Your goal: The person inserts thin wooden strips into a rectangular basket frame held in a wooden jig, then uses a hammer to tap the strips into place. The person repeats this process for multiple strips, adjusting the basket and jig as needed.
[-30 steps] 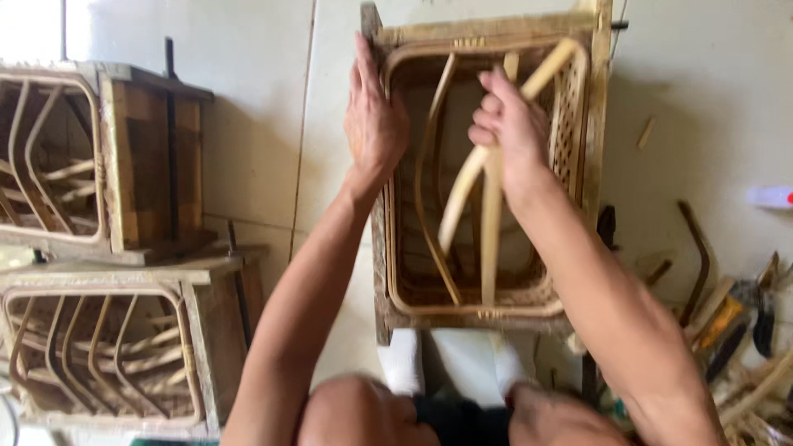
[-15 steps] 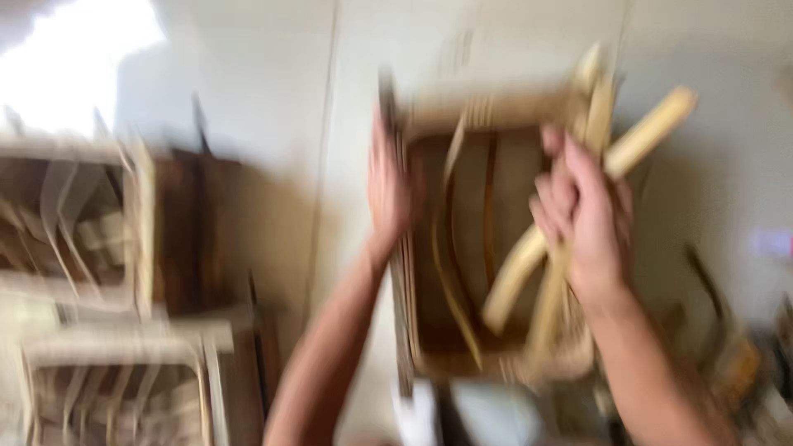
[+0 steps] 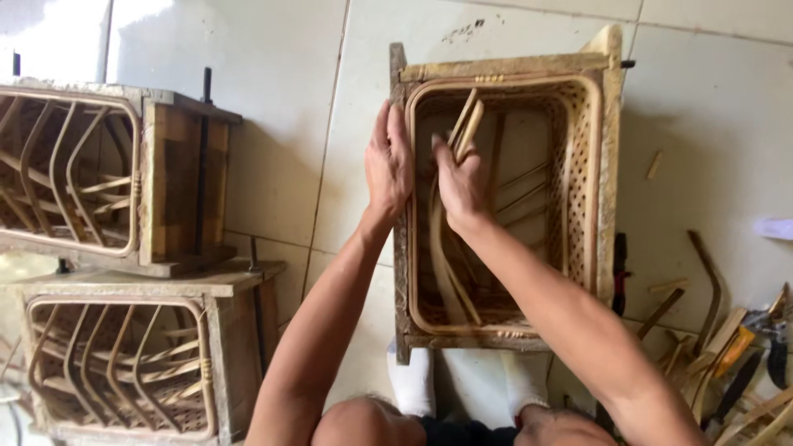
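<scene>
A wooden box mould (image 3: 610, 165) stands on the tiled floor with a woven rattan basket (image 3: 582, 140) fitted inside it. My left hand (image 3: 388, 161) lies flat on the mould's left wall, fingers together and pointing away from me. My right hand (image 3: 459, 183) is inside the basket near its left side, closed around two bent rattan strips (image 3: 465, 128) that curve down along the inner wall.
Two more box moulds with bent rattan ribs stand at the left, one above (image 3: 99, 173) and one below (image 3: 124, 363). Rattan offcuts and hand tools (image 3: 735, 347) lie on the floor at the lower right. My white-socked feet (image 3: 413, 384) touch the mould's near side.
My right hand has come from the basket's right side to its left inner wall, carrying the rattan strips down into the basket. The left hand stayed on the left wall.
</scene>
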